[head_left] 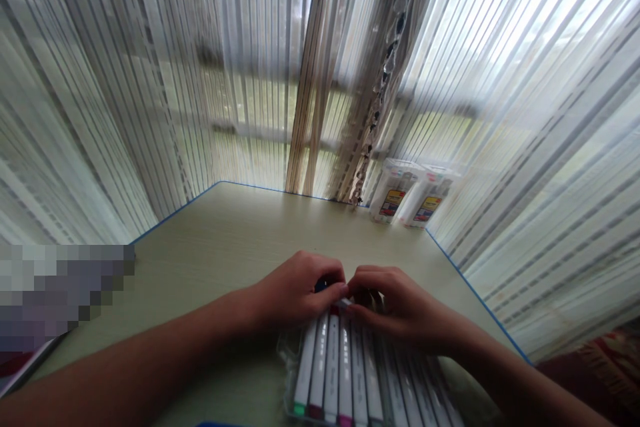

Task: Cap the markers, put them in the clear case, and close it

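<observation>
Markers, white-barrelled with coloured ends (345, 367), lie side by side in a clear plastic case (284, 350), long axes running away toward both hands, which hide the far ends. Left hand (313, 283) pinches a small whitish piece (344, 303); right hand (395, 300) meets it, whether gripping I cannot tell. Two clear, label-fronted plastic boxes (389, 197) stand well beyond on the pale, blue-edged table (210, 233).
</observation>
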Demonstrator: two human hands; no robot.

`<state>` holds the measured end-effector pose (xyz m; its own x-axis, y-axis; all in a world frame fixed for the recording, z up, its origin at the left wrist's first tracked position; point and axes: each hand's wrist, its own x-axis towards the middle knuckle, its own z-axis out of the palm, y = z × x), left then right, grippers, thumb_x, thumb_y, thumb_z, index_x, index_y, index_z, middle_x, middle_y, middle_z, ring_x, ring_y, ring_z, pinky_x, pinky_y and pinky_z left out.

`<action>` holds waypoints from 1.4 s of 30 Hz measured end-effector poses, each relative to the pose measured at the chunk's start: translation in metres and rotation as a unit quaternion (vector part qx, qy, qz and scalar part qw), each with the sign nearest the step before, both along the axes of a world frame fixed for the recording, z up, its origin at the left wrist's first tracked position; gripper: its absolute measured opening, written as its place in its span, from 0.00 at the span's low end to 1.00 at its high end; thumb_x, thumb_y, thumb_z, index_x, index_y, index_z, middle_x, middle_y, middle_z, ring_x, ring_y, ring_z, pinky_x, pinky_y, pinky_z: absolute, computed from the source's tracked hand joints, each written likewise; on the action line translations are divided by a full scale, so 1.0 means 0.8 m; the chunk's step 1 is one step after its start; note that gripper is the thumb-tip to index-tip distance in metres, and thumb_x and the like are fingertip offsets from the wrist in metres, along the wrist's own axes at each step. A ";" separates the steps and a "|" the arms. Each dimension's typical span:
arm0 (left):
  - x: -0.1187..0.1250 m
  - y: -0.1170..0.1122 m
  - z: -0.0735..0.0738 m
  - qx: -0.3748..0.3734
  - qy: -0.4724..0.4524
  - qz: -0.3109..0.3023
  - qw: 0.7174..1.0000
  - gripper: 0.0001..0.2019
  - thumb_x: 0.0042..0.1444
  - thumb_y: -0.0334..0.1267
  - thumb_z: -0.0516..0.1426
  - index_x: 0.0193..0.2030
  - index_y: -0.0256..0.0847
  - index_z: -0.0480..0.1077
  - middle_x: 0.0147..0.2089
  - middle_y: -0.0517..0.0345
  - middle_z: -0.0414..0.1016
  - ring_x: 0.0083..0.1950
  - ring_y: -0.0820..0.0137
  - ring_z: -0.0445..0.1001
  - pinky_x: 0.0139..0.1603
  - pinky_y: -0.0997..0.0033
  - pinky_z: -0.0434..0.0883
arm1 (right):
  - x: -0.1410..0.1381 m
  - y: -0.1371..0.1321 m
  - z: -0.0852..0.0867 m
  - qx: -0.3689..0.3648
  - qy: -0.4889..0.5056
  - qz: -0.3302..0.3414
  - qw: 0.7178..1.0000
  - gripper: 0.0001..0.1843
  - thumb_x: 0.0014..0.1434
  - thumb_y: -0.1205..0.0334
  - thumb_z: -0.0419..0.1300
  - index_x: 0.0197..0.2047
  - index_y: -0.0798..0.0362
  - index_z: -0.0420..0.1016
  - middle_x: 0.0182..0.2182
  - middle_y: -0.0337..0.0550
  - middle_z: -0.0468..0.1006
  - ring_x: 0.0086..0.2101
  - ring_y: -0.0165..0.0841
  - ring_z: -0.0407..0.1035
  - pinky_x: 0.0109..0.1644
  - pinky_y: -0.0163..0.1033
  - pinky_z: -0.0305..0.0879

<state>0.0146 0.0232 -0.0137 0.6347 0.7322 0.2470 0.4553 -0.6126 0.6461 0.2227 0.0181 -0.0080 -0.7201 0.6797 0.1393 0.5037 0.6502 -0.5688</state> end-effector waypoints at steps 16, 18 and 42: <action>0.000 -0.001 0.001 -0.015 -0.040 0.025 0.999 0.07 0.58 0.36 0.54 0.36 0.36 0.72 0.32 0.59 0.75 0.32 0.73 0.70 0.33 0.76 0.63 | -0.002 0.003 -0.004 0.020 0.036 -0.057 0.998 0.13 0.64 0.58 0.54 0.34 0.57 0.75 0.27 0.41 0.75 0.27 0.28 0.65 0.31 0.33 0.58; 0.000 -0.002 0.002 -0.016 -0.052 0.030 0.998 0.08 0.59 0.36 0.53 0.37 0.36 0.72 0.33 0.58 0.75 0.32 0.73 0.70 0.33 0.76 0.63 | -0.002 0.004 -0.004 0.019 0.047 -0.067 0.996 0.14 0.65 0.57 0.54 0.35 0.57 0.76 0.27 0.41 0.76 0.28 0.29 0.66 0.32 0.33 0.59; -0.003 -0.003 0.003 -0.001 -0.166 0.095 0.982 0.12 0.62 0.43 0.52 0.39 0.36 0.71 0.29 0.59 0.71 0.28 0.75 0.65 0.28 0.76 0.61 | 0.003 0.001 -0.005 -0.019 0.113 -0.080 0.990 0.13 0.64 0.55 0.55 0.36 0.56 0.73 0.22 0.38 0.73 0.24 0.27 0.64 0.28 0.32 0.59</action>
<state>0.0121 0.0212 -0.0110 0.3717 0.8303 0.4153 0.3254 -0.5354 0.7794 0.2249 0.0190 -0.0121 -0.5566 0.7899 0.2575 0.4546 0.5490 -0.7014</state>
